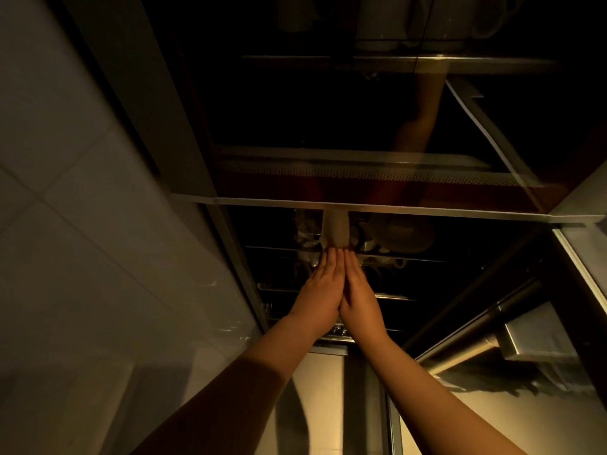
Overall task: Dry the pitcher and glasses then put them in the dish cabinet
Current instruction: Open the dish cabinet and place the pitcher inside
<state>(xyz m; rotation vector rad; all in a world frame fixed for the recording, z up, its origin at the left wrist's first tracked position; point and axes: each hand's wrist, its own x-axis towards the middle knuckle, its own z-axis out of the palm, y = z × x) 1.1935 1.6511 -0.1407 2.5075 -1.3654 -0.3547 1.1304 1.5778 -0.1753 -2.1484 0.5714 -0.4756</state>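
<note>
Both hands, left [323, 284] and right [358, 290], reached side by side, fingers straight, touching pale pitcher [334, 229] on dim cabinet rack [410, 259]; grip unclear.

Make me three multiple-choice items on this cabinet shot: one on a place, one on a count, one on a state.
1. Where is the pale vessel?
A. on a wire shelf in the cabinet
B. in a sink
C. on the floor

2. How many hands reach up towards it?
A. none
B. one
C. two

3. How do the fingers lie?
A. straight, side by side
B. balled into fists
C. wrapped round a cloth

Key:
1 A: the vessel stands on the wires just past the fingertips.
2 C: the left hand and right hand are both raised, edge to edge.
3 A: all the fingers are flat and point at the vessel's base.
</note>
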